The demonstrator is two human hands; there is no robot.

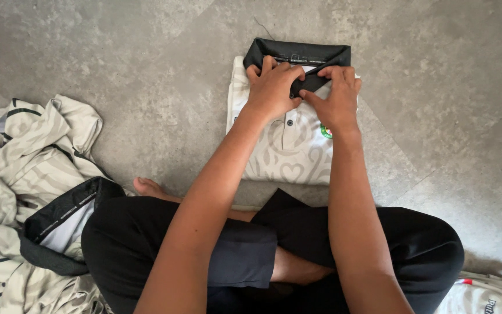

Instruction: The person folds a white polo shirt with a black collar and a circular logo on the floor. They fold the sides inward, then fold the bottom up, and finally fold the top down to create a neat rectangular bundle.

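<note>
A folded cream polo shirt (289, 154) with a pale swirl pattern lies on the grey floor in front of me. Its black collar (297, 53) is at the far end. My left hand (271, 87) presses on the collar's left side, fingers curled over the fabric. Beside it, my right hand (335, 96) pinches the collar's right flap near the button placket. A small green badge (326, 132) shows by my right wrist.
A heap of unfolded cream shirts (24, 174) with black collars lies at the left. My crossed legs in black trousers (146, 244) fill the foreground. Another cream garment (486, 296) sits at the bottom right corner. Grey stone-look floor (146, 58) surrounds everything.
</note>
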